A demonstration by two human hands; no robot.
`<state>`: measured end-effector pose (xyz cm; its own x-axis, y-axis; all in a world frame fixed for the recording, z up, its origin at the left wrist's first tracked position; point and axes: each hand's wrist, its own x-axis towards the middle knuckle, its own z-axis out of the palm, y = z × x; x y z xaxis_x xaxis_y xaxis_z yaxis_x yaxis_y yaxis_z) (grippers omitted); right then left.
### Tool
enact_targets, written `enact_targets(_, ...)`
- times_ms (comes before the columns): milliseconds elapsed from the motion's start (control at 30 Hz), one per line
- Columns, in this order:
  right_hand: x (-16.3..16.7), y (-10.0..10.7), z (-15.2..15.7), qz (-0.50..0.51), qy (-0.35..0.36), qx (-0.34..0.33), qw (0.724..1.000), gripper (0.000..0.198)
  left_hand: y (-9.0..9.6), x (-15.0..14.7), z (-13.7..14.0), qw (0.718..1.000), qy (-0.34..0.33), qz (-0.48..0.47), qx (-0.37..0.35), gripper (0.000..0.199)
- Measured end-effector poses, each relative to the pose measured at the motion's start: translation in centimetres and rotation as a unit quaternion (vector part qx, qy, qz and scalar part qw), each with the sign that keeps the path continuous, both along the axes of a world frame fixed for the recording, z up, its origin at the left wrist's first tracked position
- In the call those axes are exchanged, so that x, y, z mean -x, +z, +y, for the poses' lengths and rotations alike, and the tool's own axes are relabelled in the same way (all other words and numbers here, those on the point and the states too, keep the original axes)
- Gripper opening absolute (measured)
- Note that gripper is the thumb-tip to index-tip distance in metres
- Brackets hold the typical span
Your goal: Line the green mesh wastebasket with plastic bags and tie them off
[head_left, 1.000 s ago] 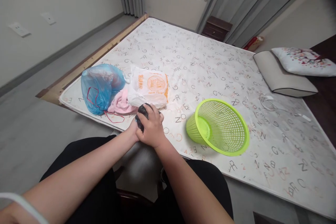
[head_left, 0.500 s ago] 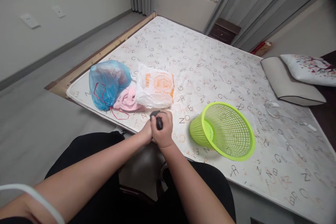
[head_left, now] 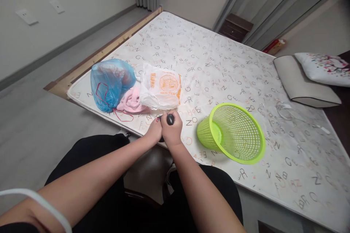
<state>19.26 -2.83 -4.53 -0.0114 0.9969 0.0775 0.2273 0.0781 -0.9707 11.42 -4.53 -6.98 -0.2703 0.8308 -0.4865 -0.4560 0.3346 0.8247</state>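
My two hands meet at the near edge of the mattress, closed around a black object (head_left: 170,119) with a smooth, rounded end. That end pokes out above the fist of my right hand (head_left: 173,133). My left hand (head_left: 155,131) is pressed against it from the left, also closed; its fingers are mostly hidden. A dark part shows below the hands, and a tiny red and blue patch beside them. Just beyond lie a white plastic bag (head_left: 161,86) with orange print, a pink cloth (head_left: 131,102) and a filled blue plastic bag (head_left: 109,83) with red drawstrings.
To the right, a lime-green mesh basket (head_left: 231,133) lies tilted on the letter-patterned mattress (head_left: 197,54). Farther right are a beige cushion (head_left: 294,82) and a white pillow (head_left: 322,69). Wooden bed boards (head_left: 109,49) run along the left; a dark nightstand (head_left: 235,27) stands behind.
The black rounded end has shifted slightly up and right, and my right fist has turned with it. My left hand stays against it. The view has tilted down a little.
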Motion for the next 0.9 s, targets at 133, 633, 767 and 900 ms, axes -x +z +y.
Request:
enact_targets(133,-0.2,-0.3,0.9,-0.035,0.02,-0.001,0.999,0.024,0.1,-1.5,-0.4,0.997,0.066,-0.028,0.019,0.01)
enact_targets(633,-1.2,-1.7,3.5,0.033,0.107,0.043,0.993,0.057,1.4,-1.1,-1.0,0.981,-0.071,0.002,-0.181,0.067)
enact_targets(767,-3.8,0.3,5.0,0.108,0.268,0.099,0.952,0.058,1.7,-0.5,-0.7,0.986,-0.129,-0.099,-0.027,0.054)
enact_targets(900,-5.7,2.2,5.4,0.098,0.371,0.08,0.92,0.043,2.3,-0.4,-0.9,0.988,-0.082,-0.132,-0.004,0.041)
